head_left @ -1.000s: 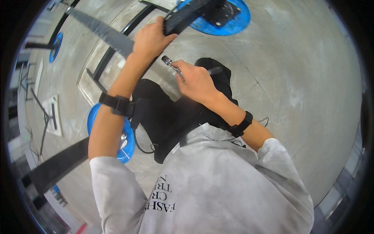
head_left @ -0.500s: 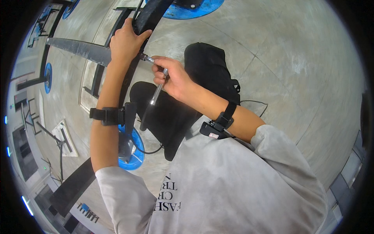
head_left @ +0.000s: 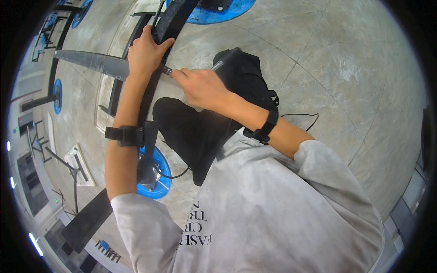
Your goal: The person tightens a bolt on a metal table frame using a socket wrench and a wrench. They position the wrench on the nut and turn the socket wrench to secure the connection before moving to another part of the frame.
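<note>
My left hand (head_left: 146,52) is closed round a long black metal beam (head_left: 176,20), its thumb lying along the side. Beside it, my right hand (head_left: 200,89) grips a shiny ratchet wrench (head_left: 223,60) at its head. The handle sticks out past my knuckles, up and to the right, slightly blurred. The wrench's socket end (head_left: 167,70) meets the beam just below my left hand; the fastener there is too small to make out. A dark flat metal arm (head_left: 93,63) extends leftward from near my left wrist.
Blue round discs with dark plates lie at the top (head_left: 223,12) and below my left forearm (head_left: 157,182). Another dark metal arm (head_left: 88,220) slopes at lower left. My black-trousered knees (head_left: 182,118) are close under my hands. More black frames (head_left: 57,50) stand farther left.
The ratchet handle has swung from pointing down toward my knees to pointing up and right. My right hand has turned over with it. My left hand keeps its place on the beam.
</note>
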`<state>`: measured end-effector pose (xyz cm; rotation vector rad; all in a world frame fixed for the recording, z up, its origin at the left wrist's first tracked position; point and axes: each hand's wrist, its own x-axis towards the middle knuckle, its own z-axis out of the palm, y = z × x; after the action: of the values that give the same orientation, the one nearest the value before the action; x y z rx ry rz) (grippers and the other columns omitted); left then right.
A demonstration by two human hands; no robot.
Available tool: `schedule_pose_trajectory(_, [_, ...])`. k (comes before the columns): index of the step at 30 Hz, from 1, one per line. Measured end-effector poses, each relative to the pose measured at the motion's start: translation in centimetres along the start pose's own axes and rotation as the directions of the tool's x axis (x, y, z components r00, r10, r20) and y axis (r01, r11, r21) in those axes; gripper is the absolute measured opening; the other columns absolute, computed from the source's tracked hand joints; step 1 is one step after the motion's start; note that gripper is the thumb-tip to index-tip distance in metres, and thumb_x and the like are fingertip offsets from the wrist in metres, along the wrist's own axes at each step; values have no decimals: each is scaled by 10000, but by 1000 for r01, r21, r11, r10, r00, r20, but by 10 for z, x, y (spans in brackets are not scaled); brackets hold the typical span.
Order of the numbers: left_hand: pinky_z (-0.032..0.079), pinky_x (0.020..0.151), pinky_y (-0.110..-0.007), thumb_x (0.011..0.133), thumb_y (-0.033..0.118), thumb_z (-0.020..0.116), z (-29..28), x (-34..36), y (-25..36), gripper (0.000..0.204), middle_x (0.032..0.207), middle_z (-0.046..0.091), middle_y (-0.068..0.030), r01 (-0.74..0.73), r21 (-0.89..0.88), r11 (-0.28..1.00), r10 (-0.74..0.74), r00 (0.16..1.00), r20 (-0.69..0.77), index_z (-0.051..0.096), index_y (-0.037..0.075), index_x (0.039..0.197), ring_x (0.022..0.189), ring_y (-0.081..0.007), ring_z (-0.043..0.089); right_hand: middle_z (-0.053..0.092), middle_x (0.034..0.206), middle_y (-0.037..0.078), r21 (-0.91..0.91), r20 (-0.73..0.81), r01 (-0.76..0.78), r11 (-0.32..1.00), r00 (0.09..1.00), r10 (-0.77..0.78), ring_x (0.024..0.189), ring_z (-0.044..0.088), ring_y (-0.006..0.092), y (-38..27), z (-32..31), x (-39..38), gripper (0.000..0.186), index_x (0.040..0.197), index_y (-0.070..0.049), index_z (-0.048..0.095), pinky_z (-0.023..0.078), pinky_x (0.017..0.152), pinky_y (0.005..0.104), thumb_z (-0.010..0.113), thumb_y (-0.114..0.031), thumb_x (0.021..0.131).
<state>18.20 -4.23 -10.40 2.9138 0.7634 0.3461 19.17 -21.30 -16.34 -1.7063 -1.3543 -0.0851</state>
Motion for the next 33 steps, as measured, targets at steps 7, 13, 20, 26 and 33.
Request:
schedule_pose_trajectory(7, [471,695,-454,686,475,686,3,2,3,631,786,635,-213,-9,26,1000,8,999,38,523,10,1079,798,-384,614,546,714,71,847,363,-531,28,616,699,538,520,162,2,-18,-9,200,956,28,522,388,453,281,555,-7,762])
schedule_pose_trajectory(13, [461,655,-432,688,476,699,-3,3,3,581,739,627,-190,23,2,1000,-23,1000,11,560,6,999,733,-365,616,469,658,69,793,589,-270,-546,571,572,495,387,99,-4,0,-4,132,905,30,519,289,422,238,540,-20,785])
schedule_pose_trajectory(20, [465,725,-449,671,472,702,-1,4,2,660,780,636,-192,3,69,998,-4,1000,4,533,3,1104,792,-385,613,464,704,94,590,711,-113,-799,542,449,489,392,97,-1,16,9,105,828,-11,423,317,421,224,518,-54,815])
schedule_pose_trajectory(26, [460,733,-459,667,487,697,-4,4,4,669,783,638,-191,21,63,998,-23,999,33,533,11,1107,810,-389,611,462,718,93,332,753,83,-939,577,318,500,392,83,10,26,3,119,823,16,433,333,400,191,531,-50,830])
schedule_pose_trajectory(33, [462,717,-451,677,509,688,-2,6,4,642,807,636,-207,30,75,997,-32,999,26,543,19,1065,812,-392,613,479,712,108,450,785,40,-892,459,416,477,386,88,5,15,16,98,809,11,419,305,391,193,509,-26,823])
